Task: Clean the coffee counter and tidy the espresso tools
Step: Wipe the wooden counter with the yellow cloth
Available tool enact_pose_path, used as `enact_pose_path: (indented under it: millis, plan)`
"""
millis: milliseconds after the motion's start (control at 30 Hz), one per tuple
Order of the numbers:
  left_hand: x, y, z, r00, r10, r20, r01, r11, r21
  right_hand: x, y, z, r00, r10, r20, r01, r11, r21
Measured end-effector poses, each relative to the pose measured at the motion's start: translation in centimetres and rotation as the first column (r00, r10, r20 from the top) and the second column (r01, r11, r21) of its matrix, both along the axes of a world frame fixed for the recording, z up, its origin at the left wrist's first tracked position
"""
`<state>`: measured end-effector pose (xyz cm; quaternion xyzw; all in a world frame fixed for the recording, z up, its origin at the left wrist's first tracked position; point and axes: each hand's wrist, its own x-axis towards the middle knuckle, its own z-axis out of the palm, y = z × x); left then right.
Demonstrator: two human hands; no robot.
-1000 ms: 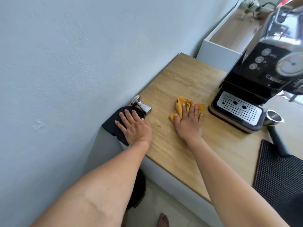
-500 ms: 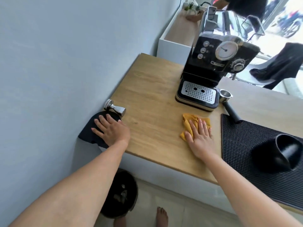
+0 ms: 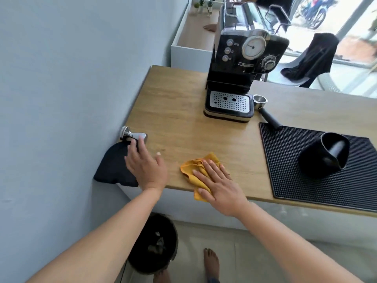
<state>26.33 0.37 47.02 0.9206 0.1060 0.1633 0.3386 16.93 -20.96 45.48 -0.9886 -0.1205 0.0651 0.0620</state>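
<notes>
My right hand (image 3: 219, 183) lies flat with straight fingers on a crumpled yellow cloth (image 3: 199, 167) near the front edge of the wooden counter (image 3: 177, 111). My left hand (image 3: 145, 163) hovers open over the counter's left corner, its fingertips reaching the silver tamper (image 3: 132, 135) that lies on its side by the wall. A black pad (image 3: 113, 165) sits under that hand and hangs over the corner. The portafilter (image 3: 263, 108) lies right of the black espresso machine (image 3: 240, 72).
A black ribbed mat (image 3: 295, 180) covers the counter's right side with a black cup (image 3: 324, 154) tipped on it. A black bin (image 3: 153, 244) stands on the floor below the corner. The blue wall runs along the left.
My right hand has dragged the yellow cloth toward the front edge and leftward. My left hand has lifted off the black pad and reached toward the tamper.
</notes>
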Motion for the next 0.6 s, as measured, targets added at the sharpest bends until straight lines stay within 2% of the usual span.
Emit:
enact_pose_path:
  millis: [67, 133, 200, 267, 333, 467, 533, 600]
  plan:
    - [-0.6, -1.1, 0.1, 0.973, -0.229, 0.036, 0.225, 0.971, 0.078, -0.4, -3.7, 0.4, 0.984, -0.176, -0.004, 0.176, 0.984, -0.002]
    - [-0.2, -2.1, 0.0, 0.911, -0.409, -0.06, 0.413, 0.899, 0.143, 1.2, -6.0, 0.7, 0.905, -0.423, -0.037, 0.423, 0.906, -0.008]
    - [0.7, -2.9, -0.1, 0.857, -0.492, -0.151, 0.514, 0.832, 0.208, 3.9, -6.2, 0.9, 0.784, -0.617, -0.061, 0.617, 0.787, -0.03]
    - [1.8, -3.5, -0.2, 0.837, -0.502, -0.218, 0.546, 0.799, 0.253, 6.9, -4.5, 0.9, 0.722, -0.688, -0.069, 0.687, 0.725, -0.045]
    - [2.7, -4.1, -0.2, 0.831, -0.484, -0.275, 0.55, 0.789, 0.273, 8.3, -1.6, 1.0, 0.766, -0.636, -0.09, 0.636, 0.771, -0.037]
    - [3.9, -5.0, -0.6, 0.839, -0.445, -0.314, 0.536, 0.777, 0.331, 4.4, 2.6, 0.4, 0.934, -0.35, -0.076, 0.353, 0.935, 0.029]
    - [4.4, -5.1, -0.9, 0.851, -0.415, -0.323, 0.512, 0.793, 0.33, 0.5, 2.1, -0.1, 0.966, -0.254, -0.042, 0.256, 0.966, 0.027]
    - [4.5, -5.0, -1.2, 0.856, -0.388, -0.342, 0.496, 0.804, 0.328, -2.1, -0.5, -0.4, 0.961, -0.276, -0.018, 0.276, 0.961, 0.008]
